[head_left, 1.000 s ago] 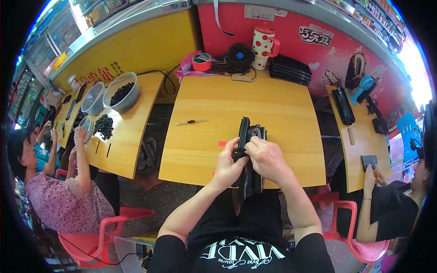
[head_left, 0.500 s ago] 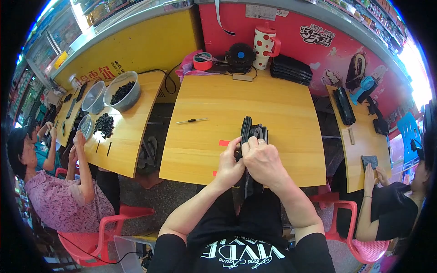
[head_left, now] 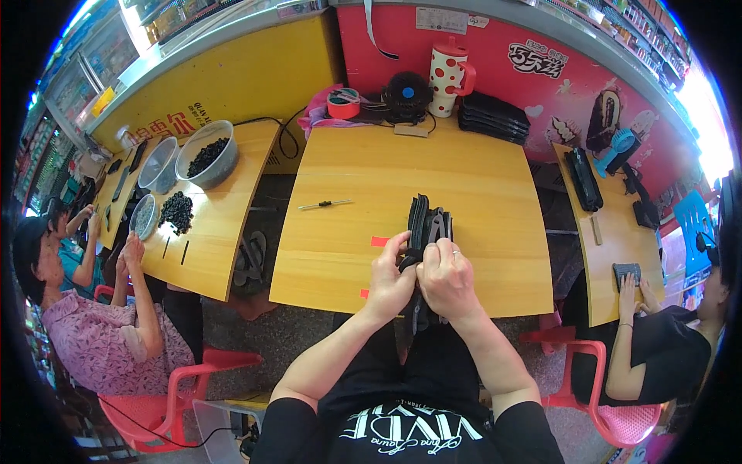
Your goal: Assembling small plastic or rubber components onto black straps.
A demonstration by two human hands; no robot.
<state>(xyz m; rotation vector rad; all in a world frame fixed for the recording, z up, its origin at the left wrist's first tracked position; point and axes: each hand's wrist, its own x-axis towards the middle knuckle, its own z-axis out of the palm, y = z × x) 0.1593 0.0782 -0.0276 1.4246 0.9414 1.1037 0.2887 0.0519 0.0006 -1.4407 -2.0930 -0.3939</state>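
While the left hand [head_left: 393,280] clasps the black bundle [head_left: 418,220] from its left side, the right hand [head_left: 446,280] bears on it with curled fingers; whether that grip pinches anything cannot be told. The bundle lies between both grips, just right of the frame's centre, projecting above and below them across the worktop's [head_left: 371,170] lower edge.

Middle table [head_left: 495,178], centre of frame: bundle [head_left: 437,223] lower centre, across near edge, left hand [head_left: 393,280] at its left, right hand [head_left: 447,280] over it; rod [head_left: 325,204] left of centre; along far edge, left to right, fan [head_left: 407,91], tumbler [head_left: 445,81], pouch stack [head_left: 495,118]
Left table [head_left: 209,267], left of frame: tub [head_left: 224,178], pieces [head_left: 207,159] inside, heap [head_left: 177,213] just below
Right table [head_left: 604,263], right of frame: pouch [head_left: 583,182] behind stick [head_left: 596,231]
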